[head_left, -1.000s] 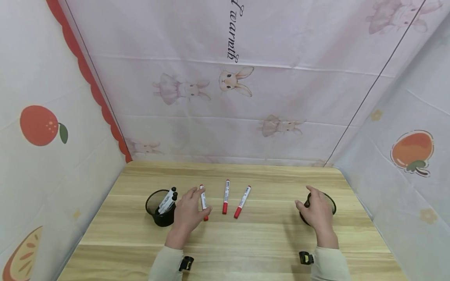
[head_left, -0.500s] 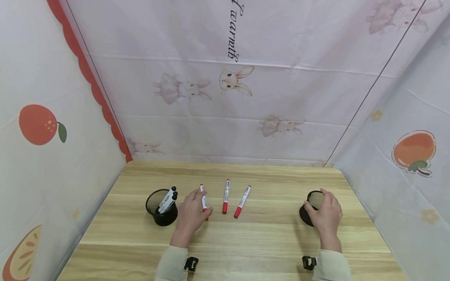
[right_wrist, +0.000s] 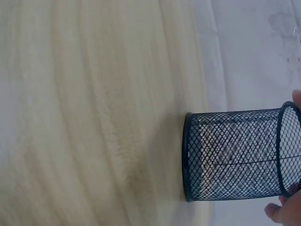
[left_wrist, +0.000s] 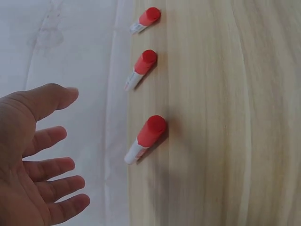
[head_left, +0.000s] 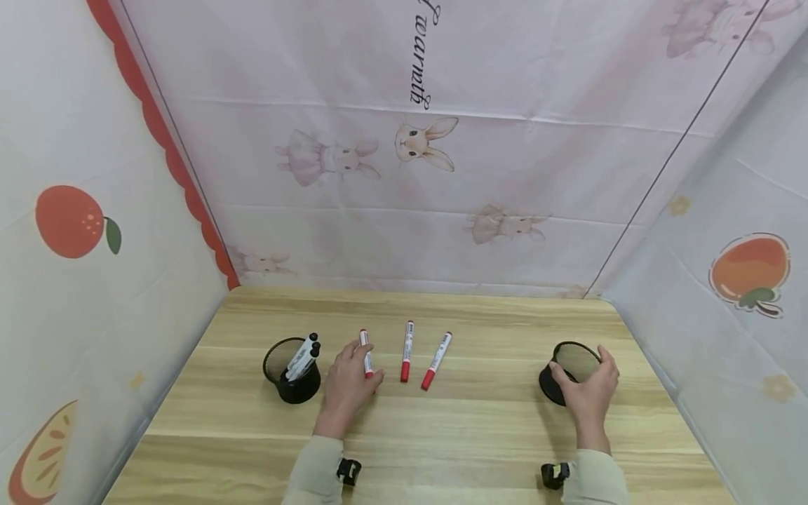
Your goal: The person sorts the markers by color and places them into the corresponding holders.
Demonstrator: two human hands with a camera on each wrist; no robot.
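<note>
My left hand [head_left: 346,384] hovers over the leftmost of three red-capped white markers [head_left: 366,351], its fingers spread and loosely bent. In the left wrist view a gap separates the fingers from the nearest marker [left_wrist: 149,134]. On the right, my right hand [head_left: 590,393] holds a black mesh pen holder [head_left: 550,387] by the rim, thumb on one side and fingers on the other. The right wrist view shows this pen holder [right_wrist: 235,155] upright on the table, with nothing visible inside; only parts of the hand appear at that view's edge.
Left of my left hand stands another black mesh pen holder [head_left: 299,393] with black-capped white markers [head_left: 300,363] in it. Two more red-capped markers, a middle one [head_left: 407,351] and a right one [head_left: 437,361], lie on the wooden table [head_left: 454,449]. Printed cloth walls surround it.
My left hand has shifted slightly right over the leftmost marker. My right hand has moved right from above the pen holder and now spans its rim.
</note>
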